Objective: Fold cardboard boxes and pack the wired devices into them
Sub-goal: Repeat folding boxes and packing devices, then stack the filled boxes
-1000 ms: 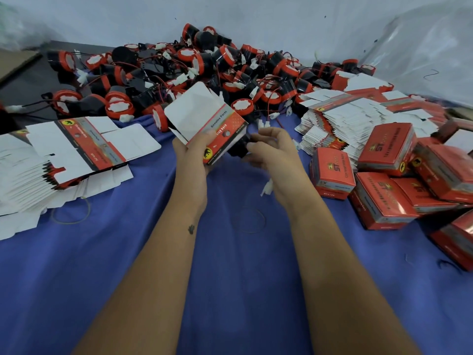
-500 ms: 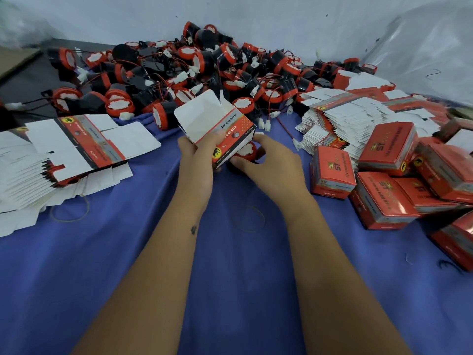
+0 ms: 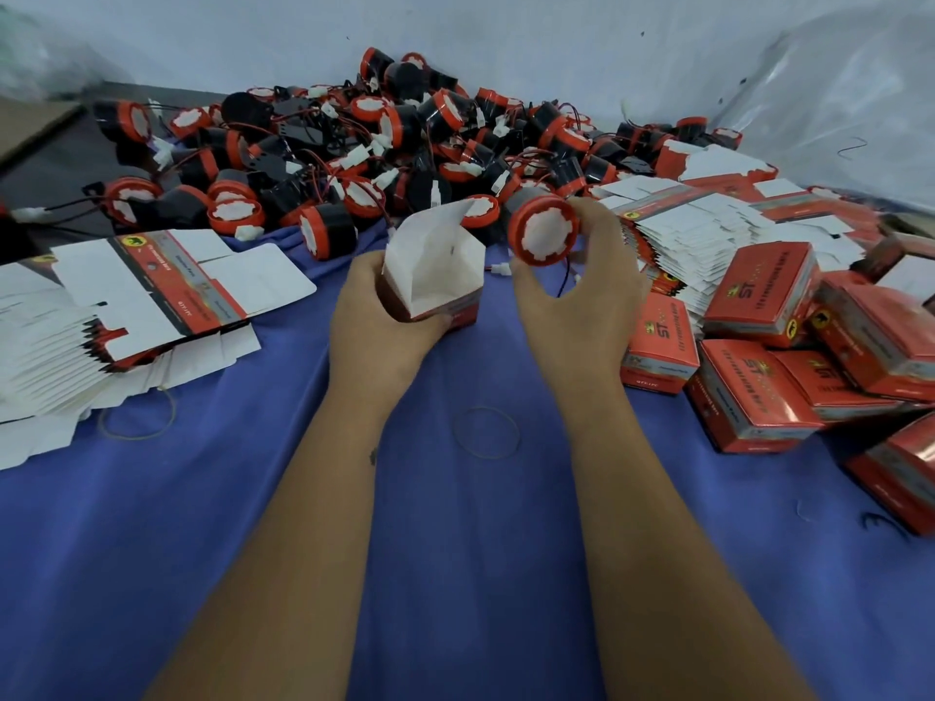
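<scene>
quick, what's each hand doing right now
Left hand: closed around the open cardboard box.
Right hand: closed on a red and black wired device, beside the box.

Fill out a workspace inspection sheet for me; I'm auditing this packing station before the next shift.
Surface: blue cloth covers the table.
Job's things: open box in left hand; wired device in right hand; device pile behind; flat blanks left; closed boxes right.
Clutter: two rubber bands on the cloth.
Grippers: both hands gripping.
Cables: held device's lead with white connector dangles.
Surroundings: pale wall; plastic sheet at right.
</scene>
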`<act>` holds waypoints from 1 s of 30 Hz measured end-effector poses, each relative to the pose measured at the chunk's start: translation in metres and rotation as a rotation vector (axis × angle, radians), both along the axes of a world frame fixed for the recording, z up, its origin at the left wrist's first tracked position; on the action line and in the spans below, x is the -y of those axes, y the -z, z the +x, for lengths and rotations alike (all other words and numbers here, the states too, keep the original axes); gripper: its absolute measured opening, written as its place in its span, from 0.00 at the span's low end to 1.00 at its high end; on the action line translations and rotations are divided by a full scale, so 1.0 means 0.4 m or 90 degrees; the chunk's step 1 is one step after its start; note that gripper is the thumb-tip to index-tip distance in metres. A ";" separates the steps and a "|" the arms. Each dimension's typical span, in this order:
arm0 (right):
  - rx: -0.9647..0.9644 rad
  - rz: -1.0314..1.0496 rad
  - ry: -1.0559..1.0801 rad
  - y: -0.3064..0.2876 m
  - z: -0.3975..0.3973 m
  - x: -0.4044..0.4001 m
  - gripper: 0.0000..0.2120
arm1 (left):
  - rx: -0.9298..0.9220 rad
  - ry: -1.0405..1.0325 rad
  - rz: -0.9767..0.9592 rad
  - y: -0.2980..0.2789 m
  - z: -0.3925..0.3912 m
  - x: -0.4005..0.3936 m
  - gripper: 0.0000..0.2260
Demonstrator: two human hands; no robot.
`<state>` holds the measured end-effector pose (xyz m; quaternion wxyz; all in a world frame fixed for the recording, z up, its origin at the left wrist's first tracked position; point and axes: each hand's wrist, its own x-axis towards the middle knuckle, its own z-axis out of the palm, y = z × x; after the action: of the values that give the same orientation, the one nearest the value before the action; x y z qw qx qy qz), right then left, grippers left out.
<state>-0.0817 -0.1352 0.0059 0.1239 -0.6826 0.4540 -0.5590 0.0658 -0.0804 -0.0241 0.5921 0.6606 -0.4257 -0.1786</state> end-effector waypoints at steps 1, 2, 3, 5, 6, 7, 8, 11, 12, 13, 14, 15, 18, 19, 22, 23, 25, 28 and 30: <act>-0.023 -0.054 0.007 -0.002 0.005 -0.007 0.24 | -0.005 0.014 0.008 0.001 -0.001 0.000 0.29; -0.056 -0.110 0.011 -0.004 0.012 -0.015 0.24 | -0.015 0.027 0.010 0.002 -0.001 0.000 0.29; -0.095 -0.165 0.009 -0.004 0.018 -0.021 0.24 | -0.029 0.039 0.007 0.002 -0.001 -0.001 0.29; -0.168 -0.241 -0.024 -0.002 0.031 -0.029 0.24 | -0.051 0.054 0.004 -0.001 -0.001 -0.003 0.29; -0.201 -0.250 -0.052 0.000 0.036 -0.031 0.25 | -0.059 0.058 0.005 -0.003 -0.001 -0.004 0.28; -0.232 -0.242 -0.080 0.002 0.041 -0.034 0.25 | -0.061 0.060 0.007 -0.004 -0.001 -0.004 0.26; -0.260 -0.219 -0.109 0.003 0.045 -0.037 0.26 | -0.056 0.064 0.008 -0.004 0.000 -0.003 0.25; -0.320 -0.112 -0.181 0.007 0.055 -0.046 0.27 | -0.024 0.083 0.022 -0.005 0.004 -0.001 0.23; -0.327 -0.084 -0.197 0.008 0.056 -0.047 0.28 | -0.012 0.088 0.030 -0.005 0.006 0.000 0.23; -0.328 -0.063 -0.207 0.008 0.056 -0.047 0.29 | -0.004 0.092 0.035 -0.006 0.007 0.000 0.23; -0.322 -0.050 -0.212 0.009 0.056 -0.047 0.28 | 0.002 0.096 0.036 -0.006 0.009 0.000 0.22; -0.312 -0.042 -0.216 0.009 0.057 -0.048 0.28 | 0.005 0.099 0.035 -0.006 0.010 0.001 0.22; -0.290 -0.025 -0.221 0.007 0.060 -0.047 0.25 | 0.009 0.106 0.031 -0.004 0.013 0.001 0.23; -0.282 -0.018 -0.224 0.007 0.061 -0.045 0.25 | 0.007 0.110 0.034 -0.004 0.013 0.001 0.23; -0.249 0.029 -0.247 0.006 0.057 -0.037 0.25 | -0.011 0.118 0.039 -0.005 0.012 -0.001 0.25; -0.245 0.041 -0.250 0.009 0.055 -0.035 0.23 | -0.013 0.119 0.039 -0.004 0.011 -0.002 0.26; -0.249 0.043 -0.239 0.016 0.053 -0.032 0.19 | -0.011 0.118 0.039 -0.005 0.010 -0.004 0.26; -0.277 0.011 -0.207 0.022 0.055 -0.030 0.16 | -0.014 0.113 0.036 -0.006 0.008 -0.005 0.26; -0.323 -0.013 -0.177 0.028 0.057 -0.030 0.15 | -0.010 0.115 0.037 -0.006 0.007 -0.004 0.26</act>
<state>-0.0587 -0.1231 -0.0052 0.0750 -0.8577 0.3667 -0.3525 0.0685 -0.0790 -0.0216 0.5578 0.6347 -0.4734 -0.2488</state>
